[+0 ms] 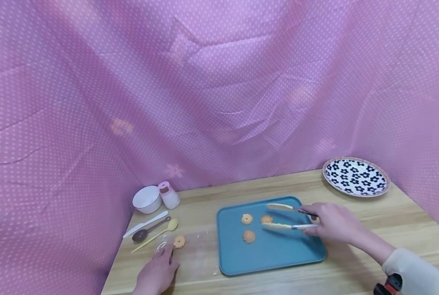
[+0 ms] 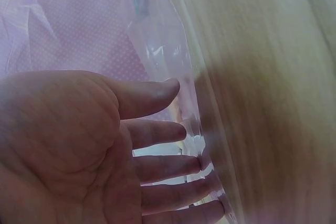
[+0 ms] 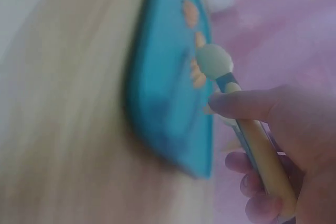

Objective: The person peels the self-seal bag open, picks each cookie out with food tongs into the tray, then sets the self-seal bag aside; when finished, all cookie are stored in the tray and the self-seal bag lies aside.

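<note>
My right hand [image 1: 335,223] grips a pair of tongs [image 1: 278,226], its two pale tips spread apart over the blue tray [image 1: 241,260]. One ridged cookie [image 1: 267,219] lies between the tips, close to the lower one; whether they touch is unclear. Two more cookies, a ring-shaped one [image 1: 247,218] and a swirled one [image 1: 248,236], sit to its left on the tray. At the left, the fingers of my left hand [image 1: 157,270] rest straight on a clear plastic bag [image 2: 163,45]. A round cookie [image 1: 179,241] is beside the fingertips, on or in the bag; I cannot tell which.
Left of the bag lie a yellow spoon [image 1: 173,224], a dark spoon [image 1: 140,235] and a white knife [image 1: 145,224]. Behind them stand a white bowl [image 1: 147,200] and a pink-topped white container [image 1: 170,198]. A flower-patterned plate [image 1: 356,177] is at back right. Pink cloth [image 1: 219,102] surrounds the table.
</note>
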Demonstrator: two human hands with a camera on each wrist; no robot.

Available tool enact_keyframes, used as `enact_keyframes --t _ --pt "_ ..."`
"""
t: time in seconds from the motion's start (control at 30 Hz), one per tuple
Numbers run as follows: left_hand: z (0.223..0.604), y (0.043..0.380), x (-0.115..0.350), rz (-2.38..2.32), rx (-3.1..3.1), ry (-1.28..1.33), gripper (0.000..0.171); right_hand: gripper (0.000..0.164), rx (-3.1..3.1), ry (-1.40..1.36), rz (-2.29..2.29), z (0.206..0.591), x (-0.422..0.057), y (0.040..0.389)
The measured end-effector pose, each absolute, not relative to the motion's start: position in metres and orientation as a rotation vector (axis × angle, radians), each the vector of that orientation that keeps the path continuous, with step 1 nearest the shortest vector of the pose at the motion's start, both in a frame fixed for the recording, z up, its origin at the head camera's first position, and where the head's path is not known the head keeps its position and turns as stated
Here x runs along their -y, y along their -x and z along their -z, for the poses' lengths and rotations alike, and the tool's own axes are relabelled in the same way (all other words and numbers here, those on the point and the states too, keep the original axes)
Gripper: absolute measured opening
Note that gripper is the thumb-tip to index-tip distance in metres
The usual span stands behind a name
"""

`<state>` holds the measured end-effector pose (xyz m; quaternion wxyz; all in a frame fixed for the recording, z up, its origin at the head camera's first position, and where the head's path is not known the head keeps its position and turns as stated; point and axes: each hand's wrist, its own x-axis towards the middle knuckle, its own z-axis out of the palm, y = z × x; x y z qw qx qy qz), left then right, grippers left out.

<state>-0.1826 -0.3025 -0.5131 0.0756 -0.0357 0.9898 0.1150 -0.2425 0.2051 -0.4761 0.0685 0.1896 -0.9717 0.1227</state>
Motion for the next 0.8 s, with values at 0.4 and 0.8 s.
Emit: enact_keyframes --t 0.4,0.8 --pt "0.506 0.18 0.302 -0.355 -3.008 0.076 0.056 0.048 2.904 -0.92 -0.447 0.462 -0.102 0.249" --pt "0.511 0.182 0.304 -0.373 -3.02 0.124 0.055 0.042 2.922 -1.085 -0.402 0.467 -0.041 0.258"
